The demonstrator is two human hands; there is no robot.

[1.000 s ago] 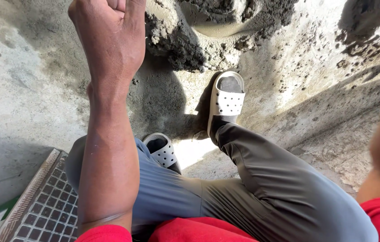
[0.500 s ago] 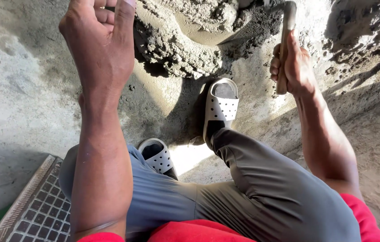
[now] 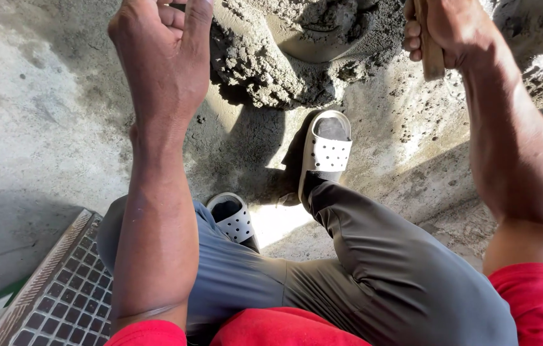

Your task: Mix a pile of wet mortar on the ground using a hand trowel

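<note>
Gripped in the right hand [image 3: 454, 29] was a wooden handle [image 3: 431, 54], the fingers wrapped around it at the upper right; its lower end was seen below the fist. Raised at the upper left was the left hand [image 3: 162, 57], loosely curled and holding nothing. Between both hands, a mound of wet mortar [image 3: 284, 57] was heaped on the concrete floor [image 3: 34, 122], beyond the white perforated sandals [image 3: 326, 150].

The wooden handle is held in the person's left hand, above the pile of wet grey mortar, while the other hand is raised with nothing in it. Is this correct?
Not quite: the head view shows the wooden handle in the right hand, its fingers closed around it. The left hand is the raised one with nothing in it. The pile of wet grey mortar does lie below both hands.
</note>
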